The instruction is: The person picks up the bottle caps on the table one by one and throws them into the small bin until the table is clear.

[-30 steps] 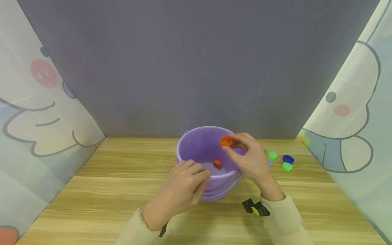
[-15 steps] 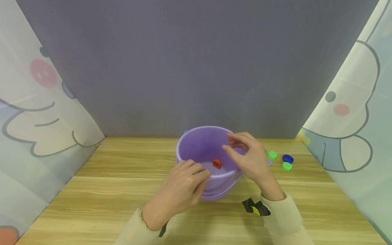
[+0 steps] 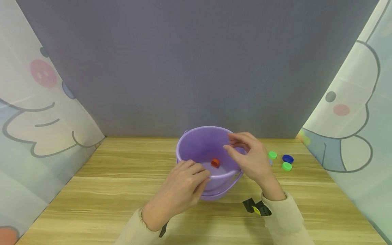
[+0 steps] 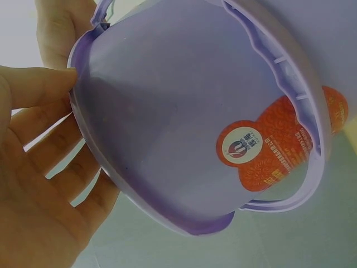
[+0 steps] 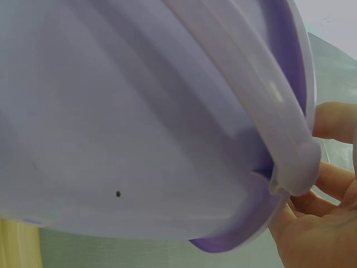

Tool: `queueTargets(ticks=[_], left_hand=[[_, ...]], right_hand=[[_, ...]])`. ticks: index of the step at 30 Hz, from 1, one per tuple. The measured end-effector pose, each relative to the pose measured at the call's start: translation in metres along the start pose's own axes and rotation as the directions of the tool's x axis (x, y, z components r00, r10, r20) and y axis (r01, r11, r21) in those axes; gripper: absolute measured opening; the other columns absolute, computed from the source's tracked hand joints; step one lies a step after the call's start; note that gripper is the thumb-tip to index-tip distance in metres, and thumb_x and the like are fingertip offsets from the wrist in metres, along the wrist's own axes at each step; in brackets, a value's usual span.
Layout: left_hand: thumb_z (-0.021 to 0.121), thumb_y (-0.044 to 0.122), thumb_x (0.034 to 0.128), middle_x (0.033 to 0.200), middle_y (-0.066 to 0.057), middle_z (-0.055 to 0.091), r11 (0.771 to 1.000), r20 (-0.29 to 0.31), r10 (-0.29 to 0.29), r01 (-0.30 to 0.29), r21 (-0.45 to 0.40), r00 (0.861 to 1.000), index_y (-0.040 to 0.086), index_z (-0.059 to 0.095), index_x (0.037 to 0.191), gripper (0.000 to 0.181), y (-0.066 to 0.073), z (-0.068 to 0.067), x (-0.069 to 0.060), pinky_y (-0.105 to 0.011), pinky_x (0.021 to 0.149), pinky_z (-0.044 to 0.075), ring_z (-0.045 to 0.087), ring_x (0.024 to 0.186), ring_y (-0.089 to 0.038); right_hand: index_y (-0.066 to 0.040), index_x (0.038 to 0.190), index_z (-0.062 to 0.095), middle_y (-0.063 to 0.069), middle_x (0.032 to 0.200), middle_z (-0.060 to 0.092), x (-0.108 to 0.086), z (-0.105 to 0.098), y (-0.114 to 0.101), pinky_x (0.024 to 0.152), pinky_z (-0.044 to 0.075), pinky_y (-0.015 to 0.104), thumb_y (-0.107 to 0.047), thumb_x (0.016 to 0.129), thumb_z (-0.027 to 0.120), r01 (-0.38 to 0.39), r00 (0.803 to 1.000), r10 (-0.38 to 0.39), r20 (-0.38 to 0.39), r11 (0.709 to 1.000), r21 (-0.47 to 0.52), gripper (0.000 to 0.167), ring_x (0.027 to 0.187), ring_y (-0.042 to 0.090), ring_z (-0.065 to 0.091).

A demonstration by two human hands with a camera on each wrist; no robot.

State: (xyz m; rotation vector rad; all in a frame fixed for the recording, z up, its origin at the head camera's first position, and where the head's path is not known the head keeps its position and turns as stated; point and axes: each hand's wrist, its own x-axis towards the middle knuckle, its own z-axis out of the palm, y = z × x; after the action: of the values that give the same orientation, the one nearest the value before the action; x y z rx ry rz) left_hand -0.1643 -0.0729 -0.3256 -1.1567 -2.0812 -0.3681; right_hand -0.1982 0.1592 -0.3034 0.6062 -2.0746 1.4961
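Observation:
A purple plastic bucket (image 3: 196,144) stands upright on the wooden table, its handle hanging down in front. My left hand (image 3: 180,185) holds its near rim; in the left wrist view the thumb lies against the outside and the fingers reach over the rim. My right hand (image 3: 252,158) hovers over the bucket's right rim, thumb and fingers parted with nothing between them. On the bucket floor lies an orange-red bottle cap (image 3: 215,163). In the right wrist view the bucket wall (image 5: 111,123) hides part of the right hand's fingers.
Right of the bucket lie two green bottle caps (image 3: 287,166), a dark blue cap (image 3: 288,159) and a pale blue one (image 3: 271,162), partly hidden by my right hand. A grey panel (image 3: 202,68) rises at the back, with printed curtains on both sides.
The orange cap my right hand held has been let go and is gone from the fingers. The cap visible inside the bucket has shifted slightly left. Both hands stay nearly in place.

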Motion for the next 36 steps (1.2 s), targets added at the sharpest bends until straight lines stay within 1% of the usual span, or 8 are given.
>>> queueTargets(ticks=[6,11,14,18,23,26,30,36], left_hand=[[0.078,0.012,0.0847,0.090,0.004,0.068,1.000,0.001,-0.006,0.006,-0.002,1.000,0.013,0.074,0.094,0.010,0.000,0.000,0.000,-0.028,0.072,0.047,0.057,0.080,-0.015],[0.078,0.013,0.0850,0.090,0.004,0.068,1.000,0.001,-0.006,0.006,0.002,1.000,0.014,0.074,0.093,0.009,0.000,-0.001,0.000,-0.028,0.072,0.047,0.057,0.080,-0.015],[0.078,0.012,0.0847,0.089,0.004,0.068,1.000,0.000,-0.006,0.006,-0.003,1.000,0.014,0.074,0.093,0.010,0.000,-0.002,0.000,-0.028,0.072,0.047,0.057,0.079,-0.015],[0.078,0.011,0.0844,0.090,0.004,0.068,1.000,0.001,-0.007,0.007,-0.014,1.000,0.013,0.074,0.094,0.011,0.000,-0.002,0.000,-0.028,0.071,0.047,0.057,0.079,-0.015],[0.077,0.011,0.0844,0.090,0.004,0.068,1.000,0.003,-0.007,0.007,-0.016,1.000,0.013,0.073,0.094,0.011,0.000,-0.002,0.001,-0.028,0.071,0.047,0.057,0.079,-0.015],[0.077,0.011,0.0846,0.089,0.004,0.068,1.000,0.003,-0.006,0.006,-0.016,1.000,0.013,0.073,0.094,0.010,0.000,-0.001,0.001,-0.028,0.071,0.047,0.057,0.079,-0.015],[0.077,0.012,0.0853,0.089,0.003,0.068,1.000,0.004,-0.004,0.004,-0.018,1.000,0.013,0.073,0.093,0.009,0.000,-0.001,0.001,-0.028,0.071,0.047,0.057,0.079,-0.015],[0.077,0.012,0.0856,0.089,0.003,0.068,1.000,0.007,-0.010,0.010,-0.021,1.000,0.012,0.072,0.094,0.009,0.000,-0.001,0.000,-0.029,0.071,0.047,0.058,0.079,-0.016]], right_hand=[[0.008,0.115,0.070,0.014,0.107,0.066,0.001,-0.002,-0.001,0.090,0.055,0.024,0.005,0.083,0.078,-0.010,1.000,0.010,-0.006,1.000,-0.018,0.033,0.095,0.012,0.068],[0.008,0.115,0.070,0.015,0.108,0.066,0.002,-0.005,-0.001,0.089,0.055,0.023,0.005,0.083,0.077,0.003,1.000,-0.003,-0.013,1.000,-0.025,0.032,0.094,0.013,0.068],[0.009,0.115,0.070,0.019,0.108,0.065,0.002,-0.007,-0.001,0.089,0.054,0.023,0.007,0.083,0.077,0.005,1.000,-0.005,-0.019,1.000,0.000,0.032,0.095,0.012,0.067],[0.010,0.115,0.069,0.023,0.107,0.065,0.003,-0.011,0.000,0.090,0.054,0.022,0.010,0.083,0.075,0.008,1.000,-0.008,-0.027,0.999,0.031,0.033,0.095,0.015,0.067],[0.011,0.114,0.069,0.020,0.106,0.064,0.004,-0.015,0.001,0.089,0.054,0.021,0.012,0.082,0.074,0.022,0.999,-0.021,-0.029,0.999,0.034,0.033,0.095,0.020,0.068],[0.012,0.113,0.069,0.017,0.106,0.065,0.006,-0.019,0.002,0.088,0.054,0.021,0.013,0.082,0.074,0.028,0.999,-0.027,-0.041,0.999,0.024,0.032,0.094,0.017,0.068],[0.012,0.114,0.069,0.010,0.106,0.066,0.008,-0.026,0.002,0.088,0.054,0.020,0.011,0.083,0.074,0.017,0.998,-0.018,-0.053,1.000,-0.025,0.030,0.094,0.012,0.067],[0.010,0.117,0.068,0.015,0.107,0.066,0.012,-0.032,0.001,0.090,0.053,0.020,0.007,0.086,0.073,0.008,0.999,-0.011,-0.041,0.997,-0.082,0.031,0.094,0.007,0.067]])
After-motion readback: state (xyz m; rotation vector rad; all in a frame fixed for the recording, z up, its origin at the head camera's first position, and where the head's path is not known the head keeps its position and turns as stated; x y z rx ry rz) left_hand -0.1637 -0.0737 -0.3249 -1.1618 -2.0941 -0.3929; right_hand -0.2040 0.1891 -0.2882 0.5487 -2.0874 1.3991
